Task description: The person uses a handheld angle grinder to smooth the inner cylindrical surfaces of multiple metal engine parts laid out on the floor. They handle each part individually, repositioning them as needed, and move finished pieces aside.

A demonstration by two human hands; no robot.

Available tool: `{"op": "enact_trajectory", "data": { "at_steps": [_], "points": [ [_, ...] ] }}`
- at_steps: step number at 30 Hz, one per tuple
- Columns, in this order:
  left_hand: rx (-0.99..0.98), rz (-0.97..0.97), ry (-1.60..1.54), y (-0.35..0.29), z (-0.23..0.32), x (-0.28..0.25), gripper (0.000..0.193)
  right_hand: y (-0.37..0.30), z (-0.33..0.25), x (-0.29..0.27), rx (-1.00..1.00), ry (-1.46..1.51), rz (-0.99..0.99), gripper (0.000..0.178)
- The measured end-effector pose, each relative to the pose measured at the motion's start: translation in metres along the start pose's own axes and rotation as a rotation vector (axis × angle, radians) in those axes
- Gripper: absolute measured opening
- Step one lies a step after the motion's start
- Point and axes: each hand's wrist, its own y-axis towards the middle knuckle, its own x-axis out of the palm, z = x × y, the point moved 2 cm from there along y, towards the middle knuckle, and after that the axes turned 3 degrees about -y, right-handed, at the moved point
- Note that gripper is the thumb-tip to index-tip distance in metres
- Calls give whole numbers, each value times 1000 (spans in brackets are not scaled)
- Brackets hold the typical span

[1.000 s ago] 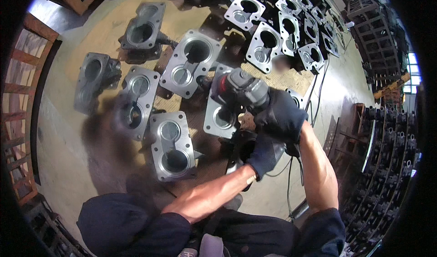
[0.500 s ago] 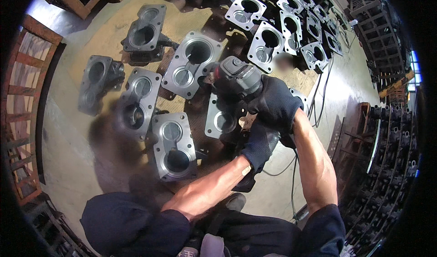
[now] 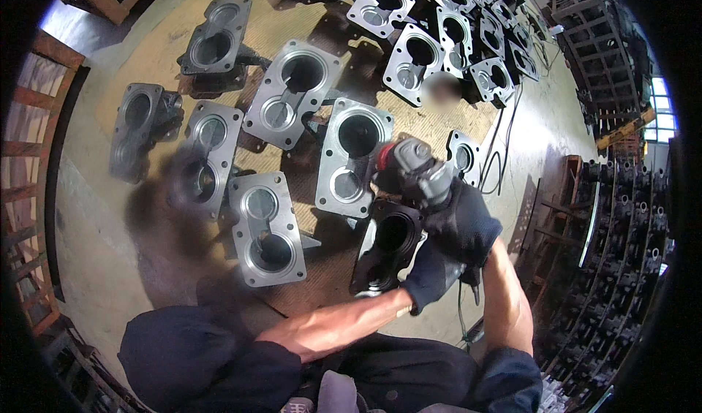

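An angle grinder with a grey head and a red part at its front is in both my gloved hands. My right hand, in a dark glove, is wrapped round the body just behind the head. Lower down, my left hand is closed round the rear part, its fingers partly hidden. Left of the grinder's head stands a metal casting with a bright flat flange and two round openings. Below the head lies a darker casting, partly in shadow. The grinder's disc is hard to make out.
Several similar castings stand to the left, and more are grouped at the far right. Black cables run over the floor on the right. A wooden rack is at the left edge; stacked dark parts fill the right side.
Both hands and the grinder have moved down and to the right, off the middle casting, which now shows more fully. The whole view has shifted slightly.
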Motion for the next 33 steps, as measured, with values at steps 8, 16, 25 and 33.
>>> {"op": "enact_trajectory", "data": {
  "at_steps": [8,16,25,33],
  "points": [
    [108,-121,574,44,18,-29,44,41,-3,-12,-10,-177,101,45],
    [-33,-132,665,5,79,-5,43,25,23,9,-212,-87,57,47],
    [205,27,608,-23,36,-17,42,3,11,25,-1,97,-19,56],
    [236,80,584,25,77,-36,33,53,-9,10,-61,1,-21,54]
  ]
}}
